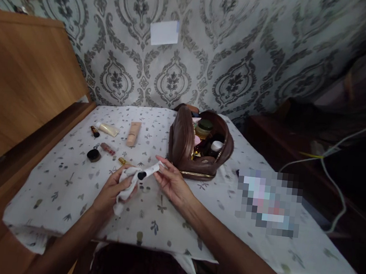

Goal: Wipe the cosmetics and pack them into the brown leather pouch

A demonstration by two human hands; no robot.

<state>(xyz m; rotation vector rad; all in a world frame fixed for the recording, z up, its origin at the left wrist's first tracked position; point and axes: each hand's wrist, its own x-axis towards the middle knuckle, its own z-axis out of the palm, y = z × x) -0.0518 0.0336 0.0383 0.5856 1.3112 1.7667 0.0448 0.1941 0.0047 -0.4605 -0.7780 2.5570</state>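
Observation:
My left hand (pixel 113 190) is closed around a crumpled white cloth (pixel 128 185), part of which hangs below the fingers. Between the fingers of my right hand (pixel 173 179) is the pale end of a small white tube (pixel 152 170). Its black cap (pixel 142 175) points left and meets the cloth. Just beyond my left hand lies a small gold-coloured tube (pixel 122 160). An open brown cosmetic bag (pixel 182 143) stands past my right hand, holding several jars and other items, among them a dark-lidded jar (pixel 204 128) and a white-lidded one (pixel 216 146).
On the patterned tablecloth (pixel 74 204) at left lie a beige tube (pixel 133 133), a cream tube (pixel 108 129), a small brush (pixel 95 131), a pinkish tube (pixel 107 148) and a round dark jar (pixel 93 156). A blurred-out object (pixel 269 202) lies right. Wooden furniture (pixel 22 81) borders the left.

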